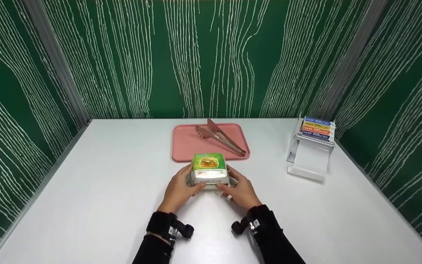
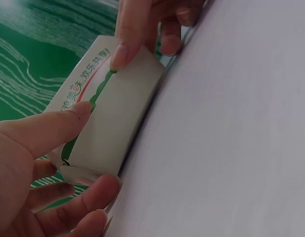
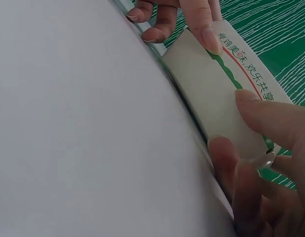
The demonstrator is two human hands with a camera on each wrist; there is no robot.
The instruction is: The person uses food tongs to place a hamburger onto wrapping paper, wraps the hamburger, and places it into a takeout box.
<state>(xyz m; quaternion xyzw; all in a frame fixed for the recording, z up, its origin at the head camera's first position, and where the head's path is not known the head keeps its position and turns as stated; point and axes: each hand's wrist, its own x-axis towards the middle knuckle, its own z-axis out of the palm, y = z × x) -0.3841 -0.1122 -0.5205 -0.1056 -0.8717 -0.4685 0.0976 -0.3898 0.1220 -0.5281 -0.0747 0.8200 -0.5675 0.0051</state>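
Note:
A closed cardboard burger box [image 1: 209,169], green on top with a burger picture, stands on the white table between both hands. My left hand [image 1: 179,187] grips its left side, the thumb [image 2: 68,123] lying along the front where lid and base meet. From the right, my right hand [image 1: 241,187] holds the opposite side, its thumb [image 3: 271,116] on the same front seam. Fingers of both hands curl round the box's sides, low near the tabletop. Green lettering and a red line run across the lid's front in the wrist views.
Just behind the box lies a pink tray [image 1: 183,145] with metal tongs [image 1: 222,140] on it, their tips past its far edge. At the right back stands a white dispenser rack [image 1: 311,157] holding several coloured packets [image 1: 317,129]. Green patterned walls [image 1: 211,58] enclose the table [image 1: 104,190].

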